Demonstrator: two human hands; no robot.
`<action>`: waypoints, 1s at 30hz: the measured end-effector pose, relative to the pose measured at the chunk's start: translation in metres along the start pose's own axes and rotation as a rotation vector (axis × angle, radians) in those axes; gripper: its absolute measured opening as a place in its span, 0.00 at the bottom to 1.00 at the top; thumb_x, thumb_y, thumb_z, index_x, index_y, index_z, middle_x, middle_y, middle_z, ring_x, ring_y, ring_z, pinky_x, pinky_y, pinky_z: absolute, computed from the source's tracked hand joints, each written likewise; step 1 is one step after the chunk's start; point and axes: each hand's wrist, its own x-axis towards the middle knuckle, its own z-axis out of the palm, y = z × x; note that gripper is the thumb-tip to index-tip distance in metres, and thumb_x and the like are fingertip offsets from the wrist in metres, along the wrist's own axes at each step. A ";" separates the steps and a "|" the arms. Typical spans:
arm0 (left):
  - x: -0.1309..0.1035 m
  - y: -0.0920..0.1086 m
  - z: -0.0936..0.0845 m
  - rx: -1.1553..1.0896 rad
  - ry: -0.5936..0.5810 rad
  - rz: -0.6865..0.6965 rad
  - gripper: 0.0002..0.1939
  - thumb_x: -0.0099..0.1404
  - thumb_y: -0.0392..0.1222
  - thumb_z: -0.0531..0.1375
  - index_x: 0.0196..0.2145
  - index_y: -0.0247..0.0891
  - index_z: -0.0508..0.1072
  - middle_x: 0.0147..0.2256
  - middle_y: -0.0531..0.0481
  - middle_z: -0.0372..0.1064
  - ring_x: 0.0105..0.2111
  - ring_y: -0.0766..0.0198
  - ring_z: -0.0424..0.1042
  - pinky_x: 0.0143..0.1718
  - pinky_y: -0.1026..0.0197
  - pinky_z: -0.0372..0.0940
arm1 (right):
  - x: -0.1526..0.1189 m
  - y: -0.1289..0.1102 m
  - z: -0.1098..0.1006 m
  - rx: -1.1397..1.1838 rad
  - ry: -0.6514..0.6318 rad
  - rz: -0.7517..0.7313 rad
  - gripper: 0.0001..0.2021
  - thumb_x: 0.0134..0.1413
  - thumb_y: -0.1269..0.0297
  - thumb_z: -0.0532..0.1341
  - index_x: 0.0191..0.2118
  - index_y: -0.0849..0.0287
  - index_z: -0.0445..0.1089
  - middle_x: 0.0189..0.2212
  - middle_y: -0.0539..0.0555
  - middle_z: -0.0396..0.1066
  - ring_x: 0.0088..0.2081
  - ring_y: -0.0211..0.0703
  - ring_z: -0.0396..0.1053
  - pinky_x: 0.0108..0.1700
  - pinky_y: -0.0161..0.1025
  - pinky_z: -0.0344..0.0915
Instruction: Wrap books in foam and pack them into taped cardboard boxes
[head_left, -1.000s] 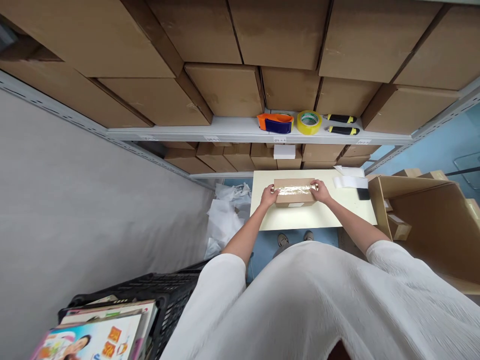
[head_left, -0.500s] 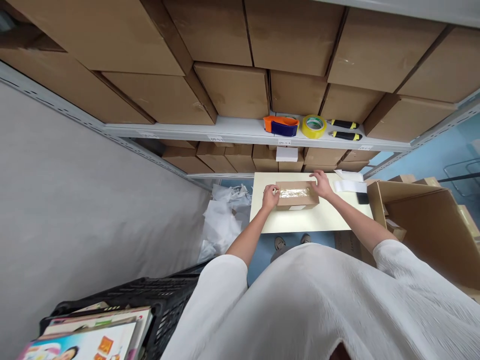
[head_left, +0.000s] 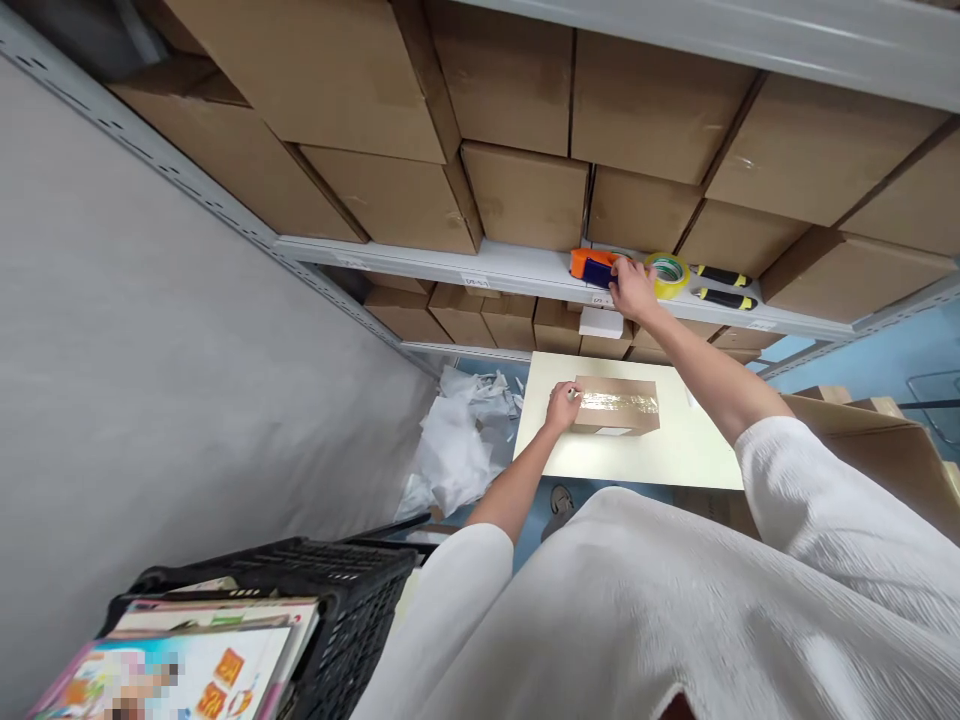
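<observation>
A small brown box (head_left: 619, 392) with shiny clear tape along its top lies on the cream table (head_left: 652, 460). My left hand (head_left: 564, 405) is closed at the box's left end, around a small pale item I cannot make out. On the shelf above the table, my right hand (head_left: 634, 286) has its fingers wrapped on the blue end of the orange and blue tape dispenser (head_left: 589, 265). Just right of that hand is a yellow tape roll (head_left: 667, 274), with two black and yellow cutters (head_left: 724, 276) beside it.
Brown cartons (head_left: 525, 190) fill the grey shelf rack (head_left: 420, 268). White crumpled paper (head_left: 454, 450) lies on the floor left of the table. A black crate (head_left: 352, 590) of magazines stands at the lower left, a large open carton (head_left: 877, 440) at the right.
My right hand has left the box's right end and moved up to the tape dispenser on the shelf. My left hand stays at the box's left end. The view has shifted.
</observation>
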 end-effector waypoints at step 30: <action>-0.004 0.016 -0.011 0.030 0.035 -0.014 0.07 0.69 0.33 0.60 0.39 0.42 0.78 0.46 0.42 0.77 0.52 0.50 0.76 0.63 0.45 0.68 | -0.221 0.034 0.049 1.068 -0.344 0.509 0.15 0.42 0.58 0.61 0.40 0.51 0.64 0.30 0.47 0.65 0.33 0.44 0.62 0.35 0.40 0.58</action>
